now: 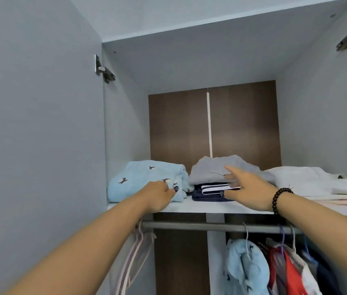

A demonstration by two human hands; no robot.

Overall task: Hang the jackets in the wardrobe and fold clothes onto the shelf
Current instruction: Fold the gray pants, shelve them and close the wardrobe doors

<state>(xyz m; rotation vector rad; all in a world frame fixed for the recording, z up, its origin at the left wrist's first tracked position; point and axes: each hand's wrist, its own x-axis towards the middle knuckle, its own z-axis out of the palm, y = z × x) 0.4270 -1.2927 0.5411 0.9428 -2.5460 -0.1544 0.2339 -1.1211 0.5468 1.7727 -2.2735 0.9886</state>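
Note:
On the wardrobe shelf (189,206) lie three piles of folded clothes. A light blue folded garment (145,179) with small dark prints is at the left. In the middle, a grey folded top (217,169) sits on a navy garment with white stripes (210,191). At the right is a white and pink stack (315,184). My left hand (159,195) reaches to the blue garment's front right corner, fingers loosely curled, touching it. My right hand (247,186), fingers spread, rests against the front of the grey and navy pile.
Below the shelf runs a grey hanging rail (210,226). Empty pink hangers (134,252) hang at its left. A light blue jacket (247,267) and red, white and dark garments (291,271) hang at the right. Both wardrobe doors stand open, hinges (104,70) showing.

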